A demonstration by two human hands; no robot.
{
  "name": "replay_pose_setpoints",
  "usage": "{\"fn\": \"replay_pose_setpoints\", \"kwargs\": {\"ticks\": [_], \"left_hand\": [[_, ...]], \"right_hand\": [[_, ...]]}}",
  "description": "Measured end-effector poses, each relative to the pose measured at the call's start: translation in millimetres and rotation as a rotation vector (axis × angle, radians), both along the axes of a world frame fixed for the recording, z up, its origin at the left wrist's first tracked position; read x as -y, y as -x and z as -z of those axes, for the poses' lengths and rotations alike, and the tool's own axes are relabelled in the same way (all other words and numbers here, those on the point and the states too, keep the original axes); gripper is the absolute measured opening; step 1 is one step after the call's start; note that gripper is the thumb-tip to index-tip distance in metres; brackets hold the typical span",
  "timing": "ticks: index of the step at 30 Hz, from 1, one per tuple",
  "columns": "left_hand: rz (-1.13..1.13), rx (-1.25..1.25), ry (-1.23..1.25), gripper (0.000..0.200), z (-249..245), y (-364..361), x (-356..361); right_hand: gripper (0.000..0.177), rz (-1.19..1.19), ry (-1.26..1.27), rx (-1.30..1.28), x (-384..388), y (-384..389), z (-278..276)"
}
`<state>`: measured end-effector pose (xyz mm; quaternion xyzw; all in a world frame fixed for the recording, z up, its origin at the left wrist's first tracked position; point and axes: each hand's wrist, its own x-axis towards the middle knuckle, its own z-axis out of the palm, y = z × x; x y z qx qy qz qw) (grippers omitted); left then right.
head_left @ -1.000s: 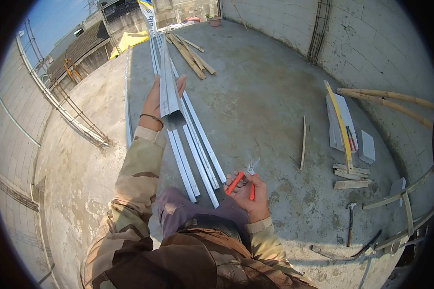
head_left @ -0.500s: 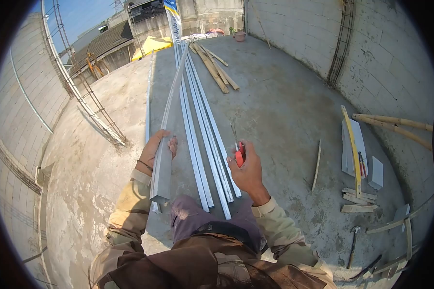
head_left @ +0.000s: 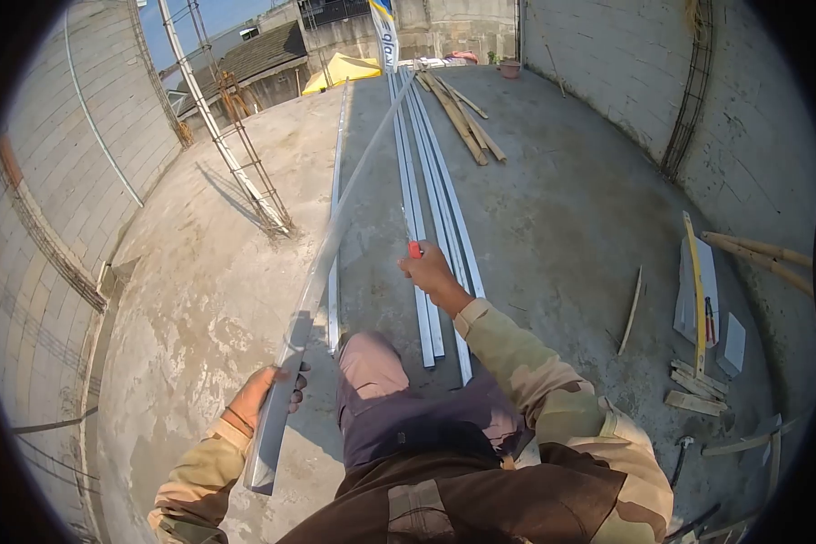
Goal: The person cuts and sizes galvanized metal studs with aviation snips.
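My left hand is wrapped around a long grey metal channel near its close end. The channel slants up and away from me, its far end close to the far ends of the other profiles. My right hand is closed on a red-handled tool with a thin metal end pointing away; its exact kind is mostly hidden by my fingers. Beneath that hand, several shiny metal profiles lie lengthwise on the concrete floor. A single thin profile lies separately to their left, beyond my knee.
Wooden planks lie beyond on the right. A yellow spirit level rests against white blocks, near bamboo poles and a hammer. A rebar column stands at left. Block walls border the floor.
The channel's near end has swung left and closer to me with my left hand. My right hand has moved up and left, over the profiles, with the red-handled tool. The view has shifted.
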<state>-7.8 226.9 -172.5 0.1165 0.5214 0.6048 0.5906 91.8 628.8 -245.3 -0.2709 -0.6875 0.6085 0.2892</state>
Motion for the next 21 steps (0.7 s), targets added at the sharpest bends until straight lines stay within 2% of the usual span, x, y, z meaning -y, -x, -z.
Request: {"fn": "replay_pose_setpoints", "kwargs": {"ticks": [1, 3, 5, 7, 8, 10, 11, 13, 14, 16, 21], "left_hand": [[-0.005, -0.101, 0.072, 0.056, 11, -10, 26], [-0.024, -0.105, 0.201, 0.069, 25, -33, 73], [-0.049, -0.086, 0.235, 0.088, 30, -56, 114], [-0.068, -0.050, 0.216, 0.080, 36, -85, 149], [-0.025, -0.062, 0.285, 0.069, 33, -100, 160], [-0.005, -0.066, 0.362, 0.068, 28, -119, 171], [-0.002, -0.069, 0.382, 0.068, 24, -126, 174], [-0.004, -0.059, 0.419, 0.068, 16, -134, 178], [-0.008, -0.059, 0.435, 0.068, 12, -135, 180], [-0.007, -0.059, 0.460, 0.068, 7, -132, 183], [0.008, -0.041, 0.498, 0.067, -10, -114, 183]], "right_hand": [[0.035, -0.023, 0.105, 0.012, -7, 12, 10], [0.023, -0.047, 0.301, -0.042, -7, 31, 11], [0.019, -0.006, 0.354, -0.046, -13, 56, 14], [0.019, 0.040, 0.460, -0.014, -23, 91, 33], [0.019, 0.036, 0.474, -0.016, -29, 111, 48], [0.023, 0.055, 0.653, -0.130, -35, 142, 74], [0.023, 0.053, 0.656, -0.132, -42, 154, 80], [0.031, 0.157, 0.908, -0.170, -47, 175, 92], [0.031, 0.152, 0.910, -0.170, -51, 190, 96], [0.039, 0.224, 1.141, -0.385, -53, 216, 108], [0.043, -0.007, 1.154, -0.402, -63, 239, 122]]}}
